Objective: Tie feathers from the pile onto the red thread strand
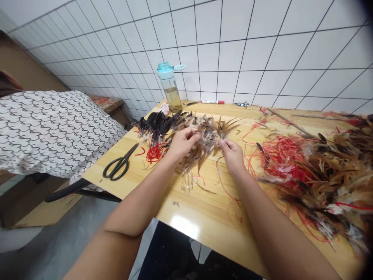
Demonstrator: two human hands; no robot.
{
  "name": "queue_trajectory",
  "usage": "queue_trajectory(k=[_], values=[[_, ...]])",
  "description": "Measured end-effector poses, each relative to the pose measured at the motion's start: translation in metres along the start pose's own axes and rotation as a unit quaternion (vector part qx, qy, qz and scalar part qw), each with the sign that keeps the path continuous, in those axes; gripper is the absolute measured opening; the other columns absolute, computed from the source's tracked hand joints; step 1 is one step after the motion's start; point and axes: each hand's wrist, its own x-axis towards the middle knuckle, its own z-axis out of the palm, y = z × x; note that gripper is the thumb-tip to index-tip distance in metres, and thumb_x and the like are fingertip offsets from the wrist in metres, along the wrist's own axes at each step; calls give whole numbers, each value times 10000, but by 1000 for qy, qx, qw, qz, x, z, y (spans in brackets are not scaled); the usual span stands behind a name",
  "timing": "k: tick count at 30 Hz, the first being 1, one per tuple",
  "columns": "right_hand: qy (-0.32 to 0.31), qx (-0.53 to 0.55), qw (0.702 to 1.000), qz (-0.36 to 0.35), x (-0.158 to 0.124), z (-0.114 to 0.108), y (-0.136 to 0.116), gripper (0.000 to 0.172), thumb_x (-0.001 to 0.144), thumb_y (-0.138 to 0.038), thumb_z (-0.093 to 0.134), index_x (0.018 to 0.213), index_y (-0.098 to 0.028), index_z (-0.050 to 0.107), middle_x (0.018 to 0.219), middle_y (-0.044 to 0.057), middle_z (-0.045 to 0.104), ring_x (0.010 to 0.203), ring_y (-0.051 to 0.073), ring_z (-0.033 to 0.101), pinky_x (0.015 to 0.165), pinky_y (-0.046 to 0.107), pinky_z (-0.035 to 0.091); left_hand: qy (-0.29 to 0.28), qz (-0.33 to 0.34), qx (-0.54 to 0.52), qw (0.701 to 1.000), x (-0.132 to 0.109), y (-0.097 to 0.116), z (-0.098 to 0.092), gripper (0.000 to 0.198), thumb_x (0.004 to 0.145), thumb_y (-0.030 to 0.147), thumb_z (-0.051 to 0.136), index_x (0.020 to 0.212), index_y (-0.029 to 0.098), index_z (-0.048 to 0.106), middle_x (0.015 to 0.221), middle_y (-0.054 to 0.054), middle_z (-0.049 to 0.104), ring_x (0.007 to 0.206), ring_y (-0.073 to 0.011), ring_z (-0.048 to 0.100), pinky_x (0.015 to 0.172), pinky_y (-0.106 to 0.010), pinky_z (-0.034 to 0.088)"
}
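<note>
A pile of brown and white feathers [194, 153] lies mid-table. My left hand [186, 142] is over it, thumb and fingers curled close together; what they hold, if anything, is hidden. Just to the right, my right hand [231, 151] pinches the quill ends of a small bunch of brown feathers [226, 127], which fan out away from me. Black feathers [157, 123] lie beyond the left hand, with a tangle of red string [154, 153] nearer. A thin red thread [220, 175] runs along the wood below my right hand.
Black scissors [121, 165] lie at the table's left. A water bottle [171, 91], a red marker [212, 102] and a small blue item [241, 104] are near the tiled wall. More feathers [335, 163] and red string [287, 155] cover the right side. A person in a patterned top [55, 132] is at left.
</note>
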Motion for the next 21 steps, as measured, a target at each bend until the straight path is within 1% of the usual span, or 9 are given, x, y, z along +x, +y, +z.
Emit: queue_trajectory(k=[1, 3, 5, 7, 10, 12, 16, 18, 21], values=[[15, 2, 1000, 7, -1, 1, -2, 346, 822, -516, 532, 767, -197, 655, 700, -4, 624, 717, 157, 563, 677, 270, 416, 0, -28, -39, 999, -1, -2, -2, 225, 766, 361, 649, 824, 143, 647, 722, 2, 639, 641, -101, 530, 609, -214, 402], [31, 8, 999, 22, -2, 2, -8, 291, 795, -461, 582, 737, -191, 676, 746, 5, 656, 765, 165, 583, 752, 288, 429, -2, -55, -82, 995, -1, -7, -4, 276, 726, 377, 694, 854, 136, 653, 756, -7, 660, 666, -100, 546, 618, -205, 415], [24, 7, 999, 29, -4, 3, -14, 251, 791, -413, 594, 730, -189, 689, 755, 10, 666, 776, 170, 588, 783, 302, 432, -3, -62, -89, 994, 0, -12, -5, 301, 707, 373, 717, 885, 137, 660, 801, -19, 680, 705, -104, 569, 648, -205, 434], [9, -7, 999, 31, -6, 3, -20, 220, 794, -374, 598, 736, -188, 700, 754, 15, 669, 777, 173, 587, 789, 310, 433, -2, -61, -87, 994, 0, -13, -4, 285, 713, 357, 711, 893, 143, 658, 812, -19, 684, 712, -106, 583, 661, -207, 446], [-9, -31, 999, 29, -8, 5, -25, 200, 794, -342, 597, 738, -188, 712, 744, 20, 651, 754, 170, 574, 761, 307, 430, -8, -55, -86, 995, -3, -10, 1, 237, 737, 321, 680, 899, 152, 648, 802, -9, 677, 664, -97, 590, 639, -205, 459], [-9, -37, 999, 19, -8, 8, -23, 189, 784, -330, 597, 707, -191, 699, 710, 14, 615, 715, 165, 555, 722, 302, 423, -11, -50, -92, 994, -6, -5, 6, 209, 748, 292, 661, 906, 157, 641, 811, -6, 674, 640, -90, 599, 604, -194, 460], [-12, -38, 999, -9, -7, 12, -17, 223, 750, -331, 603, 574, -195, 603, 610, -5, 519, 636, 153, 491, 661, 298, 395, -5, -38, -129, 991, -11, -1, 16, 133, 756, 210, 614, 880, 162, 615, 775, 5, 659, 621, -90, 619, 537, -170, 447], [-23, -42, 999, -15, -6, 14, -15, 243, 741, -338, 601, 547, -194, 578, 597, -4, 515, 638, 154, 487, 667, 300, 395, -1, -23, -134, 991, -12, -3, 21, 106, 749, 173, 601, 855, 165, 606, 718, 17, 637, 604, -93, 618, 521, -168, 440], [-39, -33, 999, -3, -7, 15, -16, 231, 736, -351, 600, 568, -192, 600, 631, 7, 561, 677, 165, 524, 705, 307, 418, 13, 14, -117, 993, -12, -8, 23, 94, 753, 138, 578, 839, 166, 604, 700, 19, 626, 602, -95, 611, 550, -182, 460]])
